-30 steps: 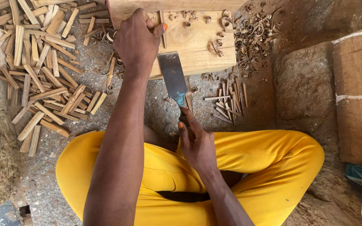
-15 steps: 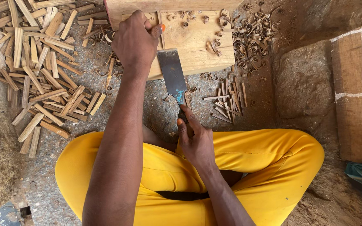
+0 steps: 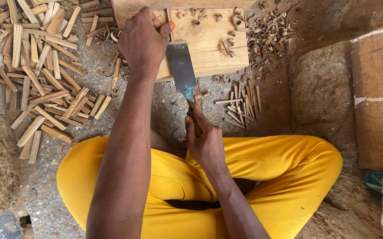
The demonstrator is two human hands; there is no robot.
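— Where did you have the blade? 
— Your right hand (image 3: 204, 141) was clamped around the handle of the broad chisel (image 3: 181, 66), low by your knee, forefinger stretched up along the shank. The flat steel blade lay across the near edge of the wooden block (image 3: 209, 48), its cutting end up beside the thin stick (image 3: 169, 27).

— And the other hand? 
— Your left hand (image 3: 143, 42) was closed down on the block's left part, fingers curled together, thumb pressed against that stick to pin it upright on the wood.

— How would that stick have handled? 
— Light and stiff, I judged, and brittle along the grain: much like the split sticks (image 3: 36, 75) heaped on the ground to your left and the slimmer slivers (image 3: 240, 104) to your right. Pinching it low near the block seemed the safest hold, well clear of the edge.

— The chisel? 
— Heavy at the blade, rigid, likely sharp. The handle was the only sound place to grip it. Curled shavings (image 3: 266, 40) littered the block and ground.
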